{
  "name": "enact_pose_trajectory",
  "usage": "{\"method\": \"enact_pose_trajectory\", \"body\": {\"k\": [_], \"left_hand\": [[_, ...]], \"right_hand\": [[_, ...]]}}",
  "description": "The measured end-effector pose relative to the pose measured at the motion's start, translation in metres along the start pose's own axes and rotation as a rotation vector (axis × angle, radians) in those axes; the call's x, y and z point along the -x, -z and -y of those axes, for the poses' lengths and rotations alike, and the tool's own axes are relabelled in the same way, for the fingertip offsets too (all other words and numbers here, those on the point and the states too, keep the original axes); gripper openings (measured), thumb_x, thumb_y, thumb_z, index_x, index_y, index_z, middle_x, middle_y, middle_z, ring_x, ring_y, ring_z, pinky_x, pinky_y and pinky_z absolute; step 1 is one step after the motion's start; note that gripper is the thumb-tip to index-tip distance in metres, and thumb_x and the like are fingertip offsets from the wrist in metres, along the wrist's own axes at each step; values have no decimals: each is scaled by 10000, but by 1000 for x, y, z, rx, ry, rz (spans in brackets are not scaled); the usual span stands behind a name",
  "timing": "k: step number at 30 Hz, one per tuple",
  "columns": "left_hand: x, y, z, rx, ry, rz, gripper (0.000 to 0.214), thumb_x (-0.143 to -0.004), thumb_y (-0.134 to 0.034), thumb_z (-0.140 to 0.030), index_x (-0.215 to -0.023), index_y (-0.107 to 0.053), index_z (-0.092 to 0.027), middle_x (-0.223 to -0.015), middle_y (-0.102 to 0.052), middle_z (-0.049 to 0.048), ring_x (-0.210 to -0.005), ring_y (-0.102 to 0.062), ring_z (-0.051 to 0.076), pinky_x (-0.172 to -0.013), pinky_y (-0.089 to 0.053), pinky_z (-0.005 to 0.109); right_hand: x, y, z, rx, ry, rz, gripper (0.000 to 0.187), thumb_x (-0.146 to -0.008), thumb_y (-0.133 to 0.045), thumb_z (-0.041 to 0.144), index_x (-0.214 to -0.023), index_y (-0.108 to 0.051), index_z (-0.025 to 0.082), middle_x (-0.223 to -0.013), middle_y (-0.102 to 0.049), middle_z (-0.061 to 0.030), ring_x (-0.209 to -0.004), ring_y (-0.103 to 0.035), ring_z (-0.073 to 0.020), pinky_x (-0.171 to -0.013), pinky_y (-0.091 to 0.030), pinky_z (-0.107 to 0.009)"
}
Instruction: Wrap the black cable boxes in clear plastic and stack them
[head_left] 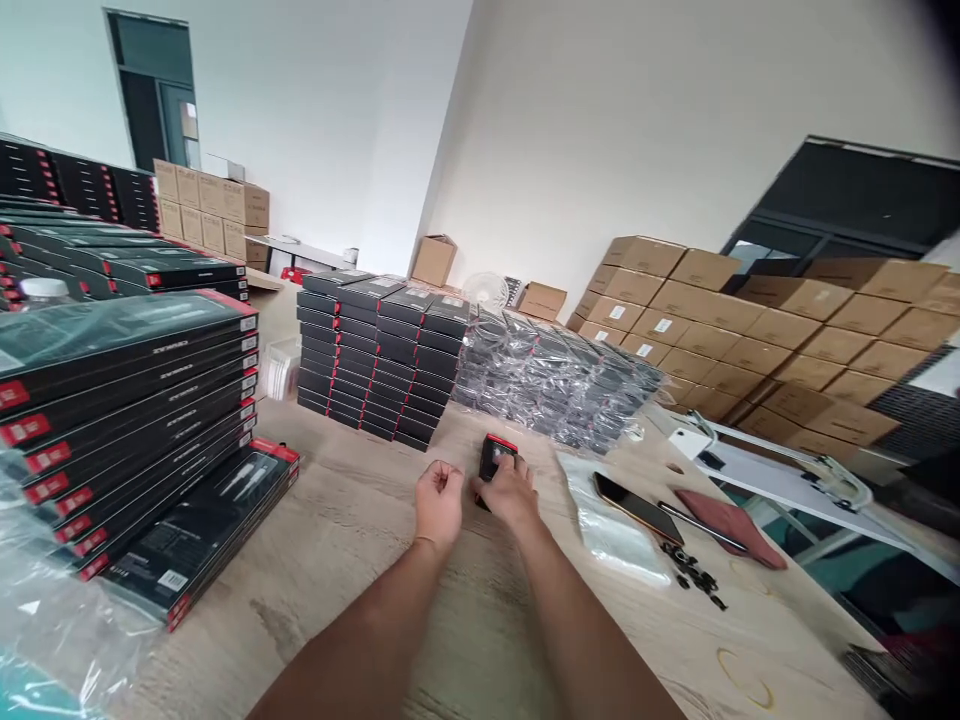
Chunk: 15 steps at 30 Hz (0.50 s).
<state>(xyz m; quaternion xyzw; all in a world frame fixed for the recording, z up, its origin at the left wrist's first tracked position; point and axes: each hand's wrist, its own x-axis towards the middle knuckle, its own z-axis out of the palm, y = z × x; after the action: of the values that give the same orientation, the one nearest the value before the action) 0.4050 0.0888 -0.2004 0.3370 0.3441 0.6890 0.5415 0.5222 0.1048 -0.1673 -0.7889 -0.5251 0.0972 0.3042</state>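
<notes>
While the right hand (513,490) is clamped around a small black box with a red end (489,456) on the wood-grained worktop (337,485), the left hand (439,505), just left of that box, has its fingers curled together, nothing visible between them. A careless forward reach could topple the unwrapped stack of black cartons (379,355) behind and left of the box. Counted: one box gripped, four columns along that stack's face, and, right of the box, one flat black phone (637,507) and one slim dark pen (705,528).

small box (488,460) black with red end; tabletop (337,520) pale wood-grained; pouch (739,518) dull red.
</notes>
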Motion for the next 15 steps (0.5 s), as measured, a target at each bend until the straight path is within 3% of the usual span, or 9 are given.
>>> {"method": "enact_pose_trajectory", "body": {"k": [3,5,7,9,12,15], "left_hand": [[3,1,-1,-30,4,38,347,-724,-619,-383,-524,-414,-185,-475,-369,-71,-476,-329,76,-506,-283,213],[6,2,-2,-46,6,49,327,-746,-601,-391,-546,-452,-180,-486,-401,-62,-478,-362,82,-512,-312,213],[8,1,-5,-59,5,57,276,-763,-592,-398,-620,-528,-171,-546,-476,-38,-525,-441,100,-550,-371,221],[9,0,-15,-91,-39,75,239,-779,-591,-402,-777,-612,-164,-719,-588,15,-680,-548,137,-655,-438,246],[3,-7,-46,-248,-292,106,329,-845,-524,-411,-1057,-624,-180,-1093,-607,95,-1028,-563,195,-898,-437,307],[2,-25,-81,-526,-617,74,436,-909,-405,-419,-1251,-531,-180,-1328,-495,126,-1262,-424,233,-1082,-299,388]], "right_hand": [[3,25,-9,-363,-13,66,526,-601,-650,344,-1098,-572,192,-1182,-592,-125,-1149,-523,-307,-917,-437,-415],[16,47,-25,-679,18,196,478,-680,-558,414,-1107,-583,200,-1116,-654,-94,-1050,-607,-277,-866,-481,-403],[38,66,-47,-1042,21,349,482,-736,-474,486,-1078,-624,182,-1109,-674,-108,-1027,-628,-292,-858,-487,-454],[64,79,-66,-1226,6,431,518,-761,-417,532,-1052,-657,177,-1145,-664,-123,-1061,-614,-313,-879,-468,-512],[94,79,-78,-1325,-39,530,514,-773,-406,526,-1049,-673,185,-1179,-651,-124,-1106,-590,-328,-921,-429,-565],[104,67,-71,-1361,-75,626,497,-792,-438,517,-1070,-660,171,-1158,-664,-126,-1104,-596,-328,-931,-429,-569]]}}
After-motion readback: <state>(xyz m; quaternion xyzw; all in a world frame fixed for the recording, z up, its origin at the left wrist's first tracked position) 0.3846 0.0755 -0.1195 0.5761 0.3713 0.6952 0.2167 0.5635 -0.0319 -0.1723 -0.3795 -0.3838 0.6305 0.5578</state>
